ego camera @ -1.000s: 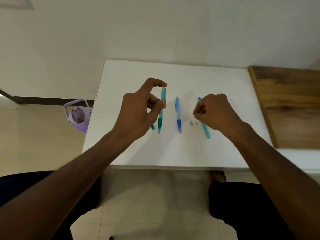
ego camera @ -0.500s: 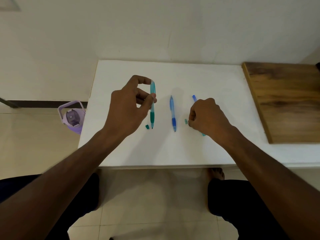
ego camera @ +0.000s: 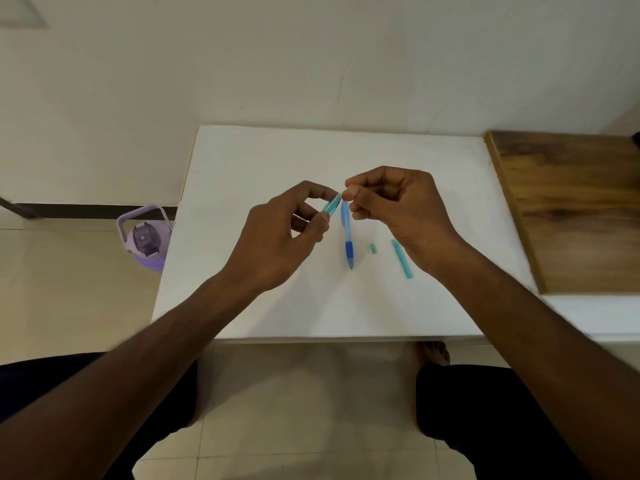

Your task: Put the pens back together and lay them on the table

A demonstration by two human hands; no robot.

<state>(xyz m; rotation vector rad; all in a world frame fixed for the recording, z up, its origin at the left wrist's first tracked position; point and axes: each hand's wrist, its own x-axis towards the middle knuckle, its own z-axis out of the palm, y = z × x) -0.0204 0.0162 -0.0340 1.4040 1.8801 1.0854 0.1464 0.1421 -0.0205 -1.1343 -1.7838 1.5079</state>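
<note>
Above the white table [ego camera: 263, 161], mid-frame, the left hand [ego camera: 280, 237] pinches a teal pen [ego camera: 331, 205]; the right hand [ego camera: 405, 209] pinches at its tip. No writing is legible.

teal pen [ego camera: 331, 205], tilted, mostly hidden, held aloft

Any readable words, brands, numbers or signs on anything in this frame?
None can be read.
Teal pen held in the left hand: no print visible.
Blue pen on the white table: no print visible.
Purple bottle on the floor: no label legible.
</note>
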